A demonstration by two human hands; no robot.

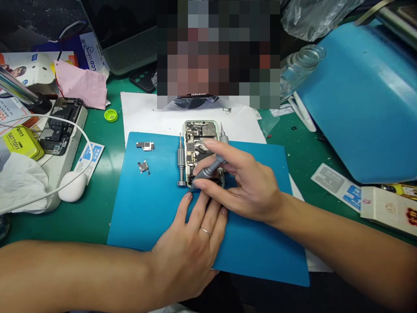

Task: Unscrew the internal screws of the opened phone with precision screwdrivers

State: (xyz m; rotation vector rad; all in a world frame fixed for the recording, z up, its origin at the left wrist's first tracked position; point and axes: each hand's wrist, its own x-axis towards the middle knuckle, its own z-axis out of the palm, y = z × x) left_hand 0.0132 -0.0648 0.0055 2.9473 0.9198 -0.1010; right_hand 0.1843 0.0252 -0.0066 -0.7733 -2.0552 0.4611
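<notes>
An opened phone (203, 130) with bare inner parts lies on the blue mat (146, 217). My right hand (250, 182) grips a grey screwdriver (208, 170) that slants across the phone, its tip at the phone's lower left end. Stretched fingers of my left hand (195, 230) rest along the phone's bottom edge. Beside the phone on the left lies a second grey screwdriver (180, 161). On its right lies another screwdriver (223, 134), partly hidden by my right hand. Two small phone parts, a metal-plated piece (145, 146) and a spidery module (143, 167), sit on the mat's left.
White paper (146, 113) lies under the mat. Leftward are a green cap (110, 115), another opened phone (61, 126), a white cable (78, 124) and a round white object (72, 187). A glass jar (302, 61) and a large blue sheet (355, 108) are on the right.
</notes>
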